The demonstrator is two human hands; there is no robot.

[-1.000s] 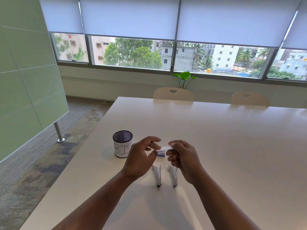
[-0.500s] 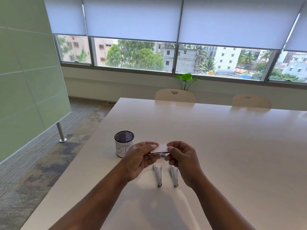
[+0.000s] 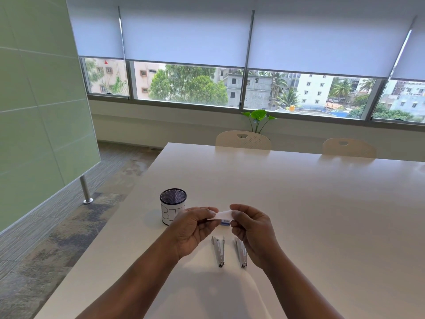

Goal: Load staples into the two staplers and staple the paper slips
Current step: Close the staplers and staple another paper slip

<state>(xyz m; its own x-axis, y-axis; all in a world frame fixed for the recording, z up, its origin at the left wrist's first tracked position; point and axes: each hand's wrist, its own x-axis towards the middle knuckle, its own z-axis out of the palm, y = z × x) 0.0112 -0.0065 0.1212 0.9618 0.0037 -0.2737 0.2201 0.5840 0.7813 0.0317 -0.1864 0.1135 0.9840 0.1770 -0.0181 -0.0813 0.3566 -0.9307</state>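
the table (image 3: 299,203) is plain white. the slip (image 3: 222,214) is white too, and the little box (image 3: 225,223) under it shows blue. both staplers (image 3: 218,250) are silvery metal. the cup (image 3: 171,209) is black mesh with a white label and dark handwritten letters.

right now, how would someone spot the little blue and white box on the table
Start at the white table and find the dark mesh cup near its left edge. Just right of it, beyond the two staplers, lies a small box, half hidden under the paper slip. It alone shows blue.
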